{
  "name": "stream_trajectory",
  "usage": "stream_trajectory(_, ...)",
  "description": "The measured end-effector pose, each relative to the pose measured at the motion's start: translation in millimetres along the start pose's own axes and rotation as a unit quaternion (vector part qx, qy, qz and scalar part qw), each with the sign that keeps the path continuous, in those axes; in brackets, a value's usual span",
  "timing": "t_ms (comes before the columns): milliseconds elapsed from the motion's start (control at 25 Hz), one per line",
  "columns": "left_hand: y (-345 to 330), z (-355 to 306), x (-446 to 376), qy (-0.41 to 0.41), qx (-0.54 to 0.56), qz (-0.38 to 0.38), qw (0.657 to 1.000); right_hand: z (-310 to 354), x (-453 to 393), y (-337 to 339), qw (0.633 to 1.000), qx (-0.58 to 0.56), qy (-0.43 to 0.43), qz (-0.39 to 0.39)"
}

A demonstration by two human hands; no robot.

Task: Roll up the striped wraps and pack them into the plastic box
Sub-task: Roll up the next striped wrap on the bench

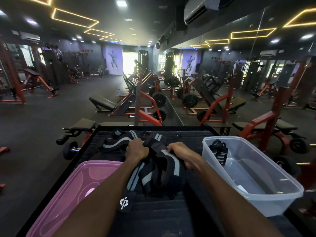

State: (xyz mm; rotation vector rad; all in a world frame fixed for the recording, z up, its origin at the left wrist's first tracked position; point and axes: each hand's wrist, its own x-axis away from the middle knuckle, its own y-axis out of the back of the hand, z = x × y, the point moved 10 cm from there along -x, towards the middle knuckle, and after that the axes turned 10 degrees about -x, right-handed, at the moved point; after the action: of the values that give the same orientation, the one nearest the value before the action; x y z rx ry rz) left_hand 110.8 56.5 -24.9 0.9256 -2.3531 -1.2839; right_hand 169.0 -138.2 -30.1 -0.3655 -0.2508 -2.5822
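Striped wraps (159, 170), black with grey bands, lie in a loose tangle on the bench (171, 218), between and under both hands. The left hand (136, 150) has its fingers curled down into the cloth at the far side of the heap, gripping it. The right hand (181, 151) pinches a fold of the same heap, knuckles up, just beside the left. One long strip (116, 142) trails away beyond the left hand, and a black tab with a white logo (124, 201) lies on the bench nearer the person than both hands, between the forearms.

To the right of the right hand stands the clear plastic box (266, 200), open-topped, with one rolled wrap (219, 152) leaning in its far corner. To the left of the left hand, below the forearm, lies a pink lid (65, 199), hollow side up.

The bench is a dark, ribbed surface with a raised black edge, and it carries wraps, box and lid alike. Beyond its far edge, past both hands, a dumbbell (70, 149) lies on the dark rubber floor (34, 125). The room is a dim gym: red-framed machines (147, 115) and padded benches stand in rows, a mirror wall (239, 74) on the right doubles them, and yellow strip lights (73, 17) trace rectangles on the black ceiling. A bright doorway (130, 61) glows at the far end.
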Motion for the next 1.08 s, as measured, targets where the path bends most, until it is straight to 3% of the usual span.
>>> stream_trajectory(320, -12, 35, 0, 0.093, -0.006, 0.018, 0.996, 45, 18, 5, 0.972, 0.234, 0.034, 0.002)
stream_trajectory(400, -10, 31, 3, 0.063, -0.076, 0.014, 0.995, 54, 19, 16, 0.978, 0.204, 0.04, -0.023)
stream_trajectory(520, 20, -19, 11, -0.07, -0.183, -0.113, 0.974, 59, 13, 35, 0.991, 0.099, 0.049, -0.076)
stream_trajectory(560, 20, -38, 17, -0.127, -0.144, -0.093, 0.977, 58, 10, 40, 0.993, 0.052, 0.053, -0.089)
stream_trajectory(600, 11, -51, 22, -0.164, -0.068, -0.008, 0.984, 56, 5, 43, 0.993, -0.004, 0.057, -0.099)
stream_trajectory(640, -6, -62, 34, -0.176, 0.006, 0.128, 0.976, 53, 0, 45, 0.99, -0.063, 0.061, -0.111)
stream_trajectory(720, -32, -74, 72, -0.146, 0.161, 0.35, 0.911, 48, -11, 51, 0.972, -0.17, 0.077, -0.143)
stream_trajectory(760, -36, -76, 81, -0.122, 0.242, 0.393, 0.879, 47, -14, 52, 0.962, -0.208, 0.087, -0.157)
stream_trajectory(800, -37, -76, 86, -0.099, 0.318, 0.411, 0.849, 48, -17, 53, 0.952, -0.238, 0.097, -0.169)
stream_trajectory(880, -37, -72, 87, -0.081, 0.38, 0.417, 0.822, 50, -21, 57, 0.936, -0.277, 0.117, -0.184)
stream_trajectory(960, -36, -73, 90, -0.106, 0.345, 0.428, 0.828, 53, -26, 61, 0.939, -0.244, 0.132, -0.202)
stream_trajectory(1080, -42, -78, 89, -0.11, 0.318, 0.384, 0.86, 57, -35, 66, 0.965, -0.038, 0.13, -0.223)
